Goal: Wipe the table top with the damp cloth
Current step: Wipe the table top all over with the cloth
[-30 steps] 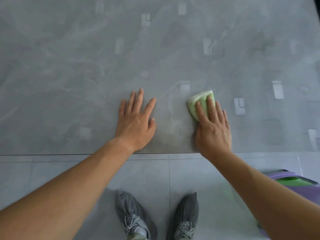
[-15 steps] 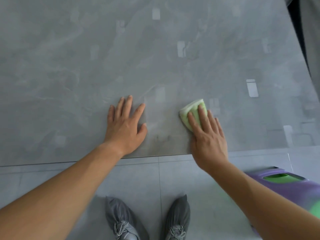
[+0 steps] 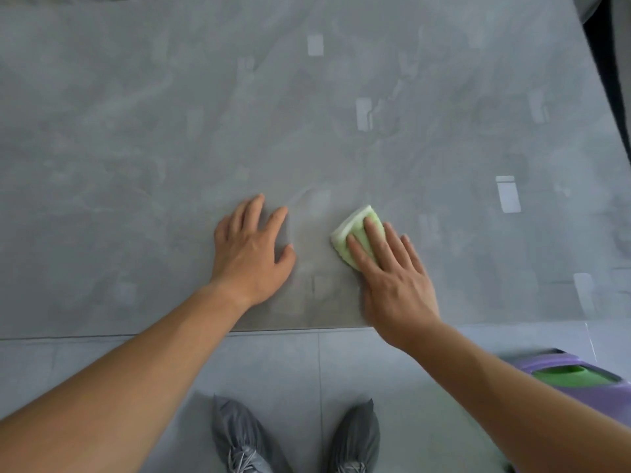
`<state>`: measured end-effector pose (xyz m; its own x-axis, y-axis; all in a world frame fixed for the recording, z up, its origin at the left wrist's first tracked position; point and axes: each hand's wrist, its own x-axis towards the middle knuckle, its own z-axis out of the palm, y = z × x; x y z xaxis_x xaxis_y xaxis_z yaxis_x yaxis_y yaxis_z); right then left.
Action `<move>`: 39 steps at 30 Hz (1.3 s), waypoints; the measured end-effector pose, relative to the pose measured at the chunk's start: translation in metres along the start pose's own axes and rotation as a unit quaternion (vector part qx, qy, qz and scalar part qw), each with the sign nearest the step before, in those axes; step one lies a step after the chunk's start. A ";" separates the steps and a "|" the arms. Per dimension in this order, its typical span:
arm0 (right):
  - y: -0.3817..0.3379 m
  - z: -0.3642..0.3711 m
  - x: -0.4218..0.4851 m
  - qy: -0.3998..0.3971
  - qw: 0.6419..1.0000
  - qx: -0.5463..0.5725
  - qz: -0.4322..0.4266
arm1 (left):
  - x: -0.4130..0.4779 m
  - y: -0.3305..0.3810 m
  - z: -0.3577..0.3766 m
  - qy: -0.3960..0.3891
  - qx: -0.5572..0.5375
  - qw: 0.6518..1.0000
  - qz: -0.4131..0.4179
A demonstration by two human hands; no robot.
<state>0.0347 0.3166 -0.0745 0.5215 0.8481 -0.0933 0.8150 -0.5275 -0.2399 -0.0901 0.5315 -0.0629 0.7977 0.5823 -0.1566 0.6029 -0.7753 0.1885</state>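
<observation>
Grey marbled stone desk (image 3: 136,131) shows a faint darker patch only near its front edge. Left hand (image 3: 251,257) lies flat, fingers spread. Folded pale-green cloth (image 3: 355,230) sits just beside it, pressed under the straight fingers of the right hand (image 3: 392,281). Most of the top probably remains unwiped.

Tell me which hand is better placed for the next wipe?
Right hand: its straight fingers press the folded green cloth onto the table top. The left hand lies flat, holding nothing.

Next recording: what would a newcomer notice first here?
The green cloth stands out on the grey table top, pressed flat under the right hand near the front edge. The left hand rests flat beside it, apart from the cloth. A purple and green object shows at lower right.
</observation>
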 end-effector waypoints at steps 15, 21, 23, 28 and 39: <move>-0.126 0.027 0.022 -0.005 1.000 0.031 -0.005 | -0.016 -0.111 -0.019 -0.005 0.000 1.000 0.022; -0.176 0.037 0.024 0.016 0.997 0.055 0.048 | -0.025 -0.119 -0.015 -0.002 -0.027 0.998 0.056; -0.182 0.040 0.007 0.000 0.999 0.043 -0.005 | -0.030 -0.119 -0.014 0.001 -0.025 0.997 0.069; -0.192 0.042 0.015 0.016 0.997 0.046 0.055 | -0.041 -0.121 -0.014 -0.007 -0.036 0.995 0.088; -0.093 0.017 0.000 0.033 0.983 0.055 0.172 | -0.050 -0.077 -0.005 -0.038 -0.023 0.997 0.065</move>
<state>-0.0456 0.3664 -0.0690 0.7795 0.6137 -0.1255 0.5574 -0.7710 -0.3079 -0.1768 0.5631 -0.0650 0.8675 0.4552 -0.2007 0.4950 -0.8302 0.2563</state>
